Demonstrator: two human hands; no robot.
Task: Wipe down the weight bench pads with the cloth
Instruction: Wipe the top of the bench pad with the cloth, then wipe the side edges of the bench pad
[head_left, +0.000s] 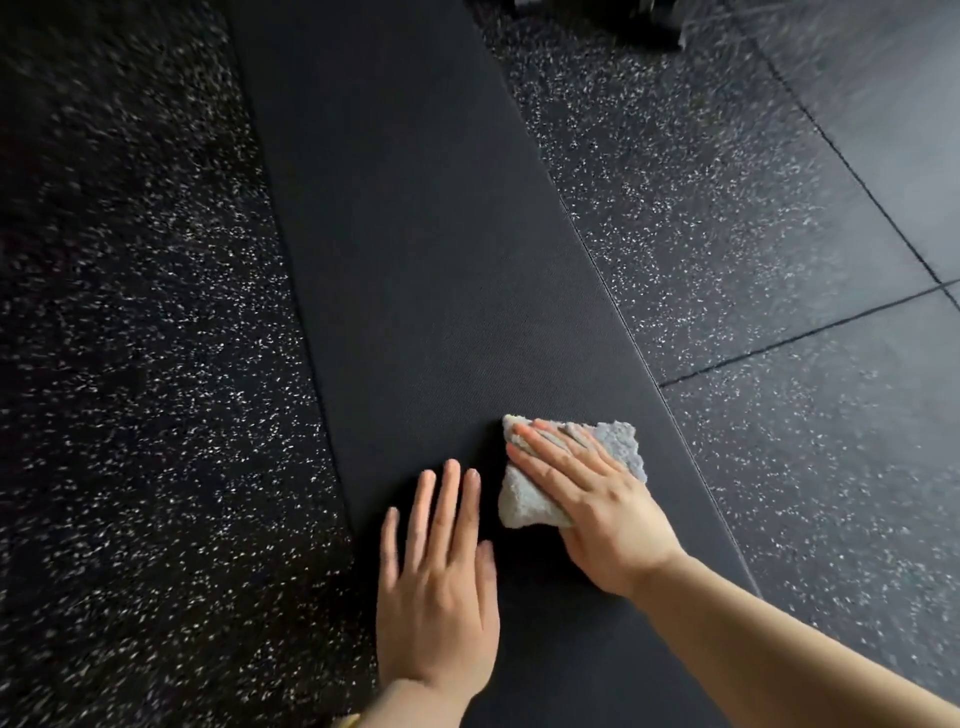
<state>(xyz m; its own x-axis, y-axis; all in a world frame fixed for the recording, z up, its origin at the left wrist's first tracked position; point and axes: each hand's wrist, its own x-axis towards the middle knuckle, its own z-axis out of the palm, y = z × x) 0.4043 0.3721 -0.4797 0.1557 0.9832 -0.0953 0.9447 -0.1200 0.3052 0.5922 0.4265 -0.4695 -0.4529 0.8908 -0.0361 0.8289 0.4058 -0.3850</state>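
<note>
Right hand presses the cloth flat-fingered near the pad's right edge; left hand rests flat, released. Best to sweep long overlapping strokes toward the far end.

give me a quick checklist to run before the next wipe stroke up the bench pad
1. Cloth under the wiping hand: ok. The right hand lies flat, fingers straight, on the grey cloth.
2. Cloth in contact with the pad: ok. It lies bunched on the black bench pad, near its right edge.
3. Bracing hand out of the stroke path: ok. The left hand presses flat on the pad, beside the cloth and apart from it.
4. Path ahead clear: ok. Nothing lies on the pad beyond the cloth.
5. Cloth damp or clean enough: cannot tell.
6. Far end of the pad reachable: cannot tell; it runs out of view at the top.
</note>
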